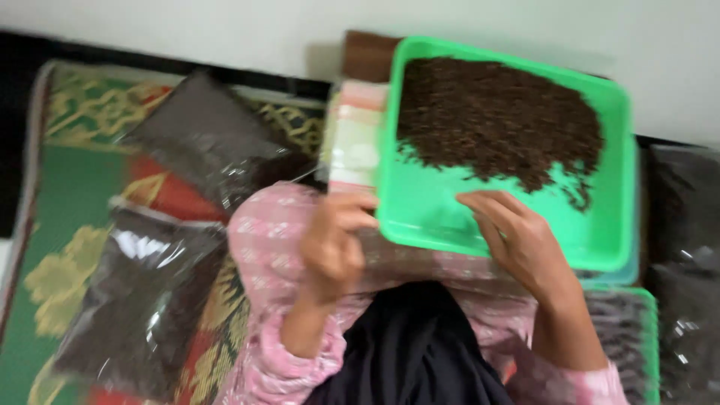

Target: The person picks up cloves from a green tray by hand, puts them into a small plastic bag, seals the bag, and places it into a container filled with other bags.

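A bright green plastic tray [600, 247] rests tilted on my lap, with a heap of small dark brown bits [495, 120] spread over its far half. My left hand [337, 240] grips the tray's near left edge, fingers curled over the rim. My right hand [517, 240] lies flat inside the tray on the bare green bottom, fingers apart, just short of the dark heap. Both sleeves are pink and patterned.
Two clear plastic bags of dark material [202, 135] [142, 300] lie on a green, red and gold patterned mat [67, 195] at left. More dark filled bags [686, 240] sit at right, beside another green tray edge [649, 337]. A pale wall runs behind.
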